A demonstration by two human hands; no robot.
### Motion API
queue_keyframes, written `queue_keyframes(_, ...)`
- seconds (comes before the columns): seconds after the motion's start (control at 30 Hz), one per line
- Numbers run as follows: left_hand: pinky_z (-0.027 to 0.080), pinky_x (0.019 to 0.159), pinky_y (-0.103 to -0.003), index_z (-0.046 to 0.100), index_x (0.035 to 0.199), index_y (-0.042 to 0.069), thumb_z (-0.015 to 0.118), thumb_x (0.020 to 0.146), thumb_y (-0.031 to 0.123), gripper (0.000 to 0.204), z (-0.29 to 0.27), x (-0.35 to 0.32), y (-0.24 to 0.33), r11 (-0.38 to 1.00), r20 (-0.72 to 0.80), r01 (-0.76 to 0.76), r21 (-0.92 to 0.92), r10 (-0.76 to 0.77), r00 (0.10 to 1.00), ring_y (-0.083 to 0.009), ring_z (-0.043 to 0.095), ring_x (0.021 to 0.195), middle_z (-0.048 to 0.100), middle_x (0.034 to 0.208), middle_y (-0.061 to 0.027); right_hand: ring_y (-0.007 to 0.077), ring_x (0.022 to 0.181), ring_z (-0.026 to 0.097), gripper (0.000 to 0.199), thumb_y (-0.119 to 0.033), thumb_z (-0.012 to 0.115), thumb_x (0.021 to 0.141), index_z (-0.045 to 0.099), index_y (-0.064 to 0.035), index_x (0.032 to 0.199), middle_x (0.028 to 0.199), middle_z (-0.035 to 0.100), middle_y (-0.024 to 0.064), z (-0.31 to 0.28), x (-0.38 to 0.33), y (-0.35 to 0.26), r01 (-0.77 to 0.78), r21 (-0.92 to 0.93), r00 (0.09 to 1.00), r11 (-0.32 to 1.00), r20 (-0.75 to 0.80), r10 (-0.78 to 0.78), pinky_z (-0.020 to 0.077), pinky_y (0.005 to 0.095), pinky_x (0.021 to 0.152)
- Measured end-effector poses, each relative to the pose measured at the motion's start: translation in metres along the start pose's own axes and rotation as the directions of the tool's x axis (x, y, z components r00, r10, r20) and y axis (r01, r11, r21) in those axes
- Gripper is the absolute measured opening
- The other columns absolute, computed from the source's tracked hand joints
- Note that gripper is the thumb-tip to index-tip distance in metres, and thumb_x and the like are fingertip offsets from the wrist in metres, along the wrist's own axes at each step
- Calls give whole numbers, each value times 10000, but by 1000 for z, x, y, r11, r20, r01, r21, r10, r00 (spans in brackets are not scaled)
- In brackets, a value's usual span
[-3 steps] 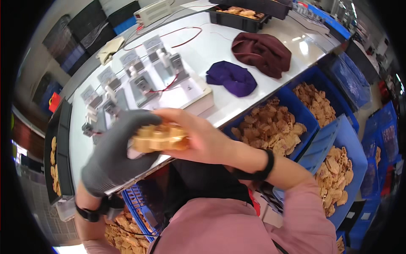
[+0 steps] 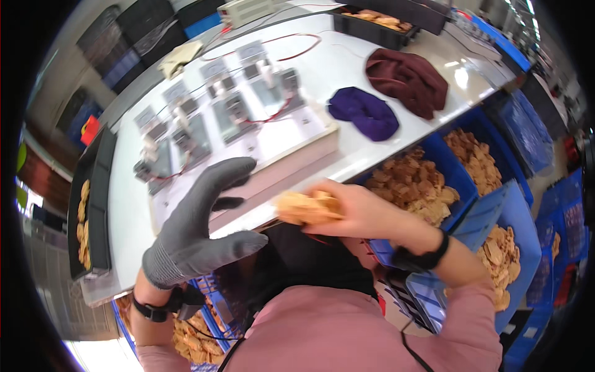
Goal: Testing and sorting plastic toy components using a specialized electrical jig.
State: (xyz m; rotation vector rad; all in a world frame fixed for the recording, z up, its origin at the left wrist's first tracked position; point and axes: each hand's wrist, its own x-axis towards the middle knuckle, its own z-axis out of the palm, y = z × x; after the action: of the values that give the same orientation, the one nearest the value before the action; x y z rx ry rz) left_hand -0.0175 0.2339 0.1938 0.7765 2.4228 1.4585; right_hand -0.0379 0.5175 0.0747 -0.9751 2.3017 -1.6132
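My right hand [image 2: 347, 208] is bare and grips a small bundle of thin amber-tan pieces [image 2: 305, 209], slightly blurred, above the table's front edge. Their exact kind I cannot make out. To the left of the bundle, my left hand [image 2: 207, 226] wears a grey knit glove. Its thumb and fingers are spread, with nothing between them. Just beyond it stands a white board [image 2: 291, 146] carrying several grey clamp fixtures [image 2: 230, 115] with white-tipped levers and red wires.
Purple cloth [image 2: 364, 113] and maroon cloth [image 2: 407, 82] lie on the white table [image 2: 347, 158]. Blue bins [image 2: 462, 183] heaped with tan pieces stand at the right; a blue basket [image 2: 207, 310] is below. Black trays [image 2: 99, 211] with tan pieces sit at the left and far edge.
My left hand has come off the tan pieces and opened. My right hand has moved right, keeping the bundle. The view has shifted, so the table appears farther right.
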Motion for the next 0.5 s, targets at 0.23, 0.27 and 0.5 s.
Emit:
queue_keyframes(0.23,469,1042,-545,203,1582,104,292,976,721,870,-11,-39,-37,801,-333,-169,-574,-40,942,-362,449,1364,329,1564,-195,384,940,695,505,-336,776,802,615,-26,1167,996,708,214,-48,-94,95,-570,-598,774,564,-161,612,545,465,808)
queue_keyframes(0.27,446,1059,-552,221,1577,113,331,973,714,859,-12,-43,-40,722,-350,-210,-660,-48,936,-362,434,1371,341,1553,-185,394,934,692,503,-313,782,789,624,-24,1170,986,710,212,-49,-96,98,-567,-699,794,436,-322,516,543,479,814)
queue_keyframes(0.5,419,1058,-621,236,1576,150,258,980,726,829,-6,-40,-41,466,-395,-336,-818,-33,918,-361,422,1378,370,1541,-151,149,823,661,231,-129,666,943,623,-4,1131,933,692,95,-6,-33,5,-358,-103,933,928,-70,353,525,285,772)
